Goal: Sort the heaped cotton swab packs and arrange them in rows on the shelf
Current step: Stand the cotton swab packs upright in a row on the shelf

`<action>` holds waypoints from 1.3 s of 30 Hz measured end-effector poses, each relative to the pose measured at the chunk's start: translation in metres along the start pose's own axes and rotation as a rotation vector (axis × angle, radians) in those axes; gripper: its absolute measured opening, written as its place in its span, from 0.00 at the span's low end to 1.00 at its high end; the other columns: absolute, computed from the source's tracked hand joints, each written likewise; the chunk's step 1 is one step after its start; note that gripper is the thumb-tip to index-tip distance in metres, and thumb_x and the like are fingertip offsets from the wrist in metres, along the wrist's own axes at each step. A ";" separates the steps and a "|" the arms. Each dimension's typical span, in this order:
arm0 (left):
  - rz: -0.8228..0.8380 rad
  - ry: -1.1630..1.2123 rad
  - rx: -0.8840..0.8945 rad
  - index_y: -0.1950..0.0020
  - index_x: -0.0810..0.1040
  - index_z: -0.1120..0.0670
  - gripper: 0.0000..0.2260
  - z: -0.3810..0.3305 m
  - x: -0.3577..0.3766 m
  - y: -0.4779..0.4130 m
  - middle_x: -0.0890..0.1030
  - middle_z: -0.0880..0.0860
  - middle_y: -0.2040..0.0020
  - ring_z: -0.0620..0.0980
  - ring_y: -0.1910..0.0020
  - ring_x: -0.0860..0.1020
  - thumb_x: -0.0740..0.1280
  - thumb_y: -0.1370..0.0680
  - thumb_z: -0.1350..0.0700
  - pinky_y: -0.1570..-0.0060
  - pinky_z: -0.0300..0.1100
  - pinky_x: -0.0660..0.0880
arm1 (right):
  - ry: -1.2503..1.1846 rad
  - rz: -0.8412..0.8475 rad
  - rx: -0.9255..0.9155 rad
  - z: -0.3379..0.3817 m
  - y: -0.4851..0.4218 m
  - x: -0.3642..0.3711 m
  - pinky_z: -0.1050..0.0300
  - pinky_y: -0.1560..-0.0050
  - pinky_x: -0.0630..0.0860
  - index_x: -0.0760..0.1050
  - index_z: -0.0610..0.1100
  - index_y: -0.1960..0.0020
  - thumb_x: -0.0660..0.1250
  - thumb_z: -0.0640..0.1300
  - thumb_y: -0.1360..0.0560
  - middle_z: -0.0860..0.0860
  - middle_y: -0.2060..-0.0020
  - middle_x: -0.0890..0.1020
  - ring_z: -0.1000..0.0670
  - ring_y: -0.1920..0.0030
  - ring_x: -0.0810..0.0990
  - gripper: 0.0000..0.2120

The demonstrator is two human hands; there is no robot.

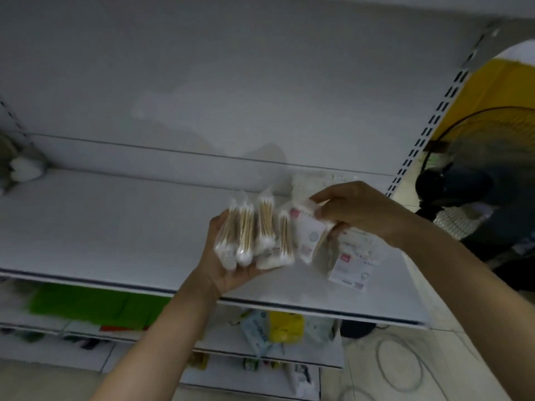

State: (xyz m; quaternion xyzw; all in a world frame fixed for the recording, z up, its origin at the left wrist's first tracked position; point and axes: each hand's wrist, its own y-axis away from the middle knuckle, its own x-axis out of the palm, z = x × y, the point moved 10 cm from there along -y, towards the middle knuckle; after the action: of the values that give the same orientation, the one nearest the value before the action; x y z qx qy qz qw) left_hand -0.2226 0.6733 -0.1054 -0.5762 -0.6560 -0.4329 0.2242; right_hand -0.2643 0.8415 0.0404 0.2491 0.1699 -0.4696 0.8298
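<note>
We see dim, flat, greyish light, soft shadows on the shelf (115, 227), motion blur at lower left, and wide-angle bending at edges

**Colours by item**

Centre: swab packs (249, 233) in clear wrap, tan sticks, white tips. The labelled pack (307, 230) is white with a red-pink mark. shelf (101, 227) pale grey-white. Lower left: green sheet (86, 305). Lower centre: yellow bag (285, 328). Upper right: yellow wall (503, 85), upright (434, 123) with rows of dark slots.

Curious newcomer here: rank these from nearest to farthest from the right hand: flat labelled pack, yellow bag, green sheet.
1. Flat labelled pack, directly under the right hand.
2. Yellow bag, one level down, below the hands.
3. Green sheet, one level down, far left.
</note>
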 end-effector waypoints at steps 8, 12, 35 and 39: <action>0.257 0.178 -0.075 0.46 0.83 0.56 0.33 0.013 0.014 0.003 0.77 0.52 0.34 0.50 0.27 0.63 0.42 0.19 0.42 0.34 0.50 0.63 | 0.563 -0.108 -0.115 -0.026 -0.018 -0.001 0.59 0.50 0.73 0.77 0.47 0.47 0.70 0.39 0.30 0.50 0.51 0.80 0.50 0.49 0.78 0.12; 0.332 0.246 -0.173 0.42 0.82 0.55 0.28 0.019 0.006 -0.005 0.76 0.54 0.33 0.55 0.29 0.68 0.48 0.19 0.40 0.37 0.58 0.67 | 1.060 -0.349 -0.296 -0.020 -0.029 0.010 0.54 0.52 0.66 0.81 0.43 0.50 0.71 0.40 0.30 0.46 0.54 0.80 0.44 0.50 0.75 0.09; -0.148 0.156 -0.101 0.56 0.80 0.55 0.17 0.016 -0.028 0.007 0.83 0.53 0.69 0.50 0.71 0.83 0.67 0.26 0.41 0.71 0.44 0.80 | 0.058 -0.391 -0.299 -0.016 0.001 0.092 0.64 0.55 0.74 0.70 0.48 0.42 0.67 0.42 0.24 0.52 0.50 0.79 0.57 0.54 0.77 0.12; -0.005 0.133 -0.216 0.59 0.85 0.57 0.26 0.023 -0.010 0.005 0.85 0.54 0.60 0.51 0.60 0.84 0.57 0.22 0.39 0.58 0.45 0.82 | 0.005 -0.494 -0.312 -0.021 0.010 0.070 0.60 0.57 0.76 0.69 0.48 0.50 0.71 0.39 0.29 0.53 0.57 0.79 0.55 0.57 0.78 0.13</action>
State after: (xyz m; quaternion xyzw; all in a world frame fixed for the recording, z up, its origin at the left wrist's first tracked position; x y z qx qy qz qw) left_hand -0.2113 0.6867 -0.1236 -0.5655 -0.5907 -0.5386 0.2028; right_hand -0.2216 0.8087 -0.0105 0.0708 0.2976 -0.6251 0.7181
